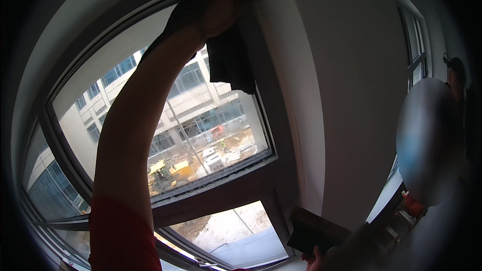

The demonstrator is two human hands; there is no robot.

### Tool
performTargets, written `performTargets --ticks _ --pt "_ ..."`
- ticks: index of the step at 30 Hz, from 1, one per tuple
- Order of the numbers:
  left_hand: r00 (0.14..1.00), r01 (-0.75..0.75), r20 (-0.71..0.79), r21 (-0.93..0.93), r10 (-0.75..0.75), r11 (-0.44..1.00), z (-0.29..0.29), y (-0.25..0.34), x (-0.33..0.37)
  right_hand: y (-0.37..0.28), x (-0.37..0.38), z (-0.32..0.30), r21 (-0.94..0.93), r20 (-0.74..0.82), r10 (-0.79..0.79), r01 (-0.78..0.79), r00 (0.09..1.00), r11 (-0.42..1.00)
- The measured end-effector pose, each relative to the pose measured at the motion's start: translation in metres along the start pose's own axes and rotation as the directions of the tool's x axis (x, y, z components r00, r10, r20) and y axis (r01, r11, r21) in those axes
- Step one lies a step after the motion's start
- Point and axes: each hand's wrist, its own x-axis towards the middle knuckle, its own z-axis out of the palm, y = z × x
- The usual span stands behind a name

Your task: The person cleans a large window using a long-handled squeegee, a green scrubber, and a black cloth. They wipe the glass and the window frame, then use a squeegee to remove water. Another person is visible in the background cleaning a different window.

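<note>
Against window frame (279, 105), left hand (221, 10) holds black cloth (231, 65)

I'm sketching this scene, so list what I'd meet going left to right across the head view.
Side windowpane → red sleeve → black cloth → dark block → narrow far window.

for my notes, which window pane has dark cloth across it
The large upper pane: the dark cloth at the left hand hangs over its top right, while the pane below and far-left pane have none.
</note>
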Motion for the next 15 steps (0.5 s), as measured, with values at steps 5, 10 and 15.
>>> performTargets --ticks 5,10,15 --pt "0.948 0.093 0.217 0.507 -0.231 0.857 0.081 0.071 -0.097 0.024 0.012 -0.018 0.074 -0.086 -0.016 0.022 0.996 0.997" --pt "0.715 0.215 0.578 0.355 -0.394 0.910 0.090 0.177 -0.135 0.019 -0.014 -0.019 0.120 -0.034 0.013 -0.008 0.999 0.993" --pt "0.360 0.929 0.793 -0.254 -0.492 0.270 0.124 0.189 -0.173 0.007 -0.046 -0.044 0.038 -0.088 -0.023 0.026 0.996 0.999"
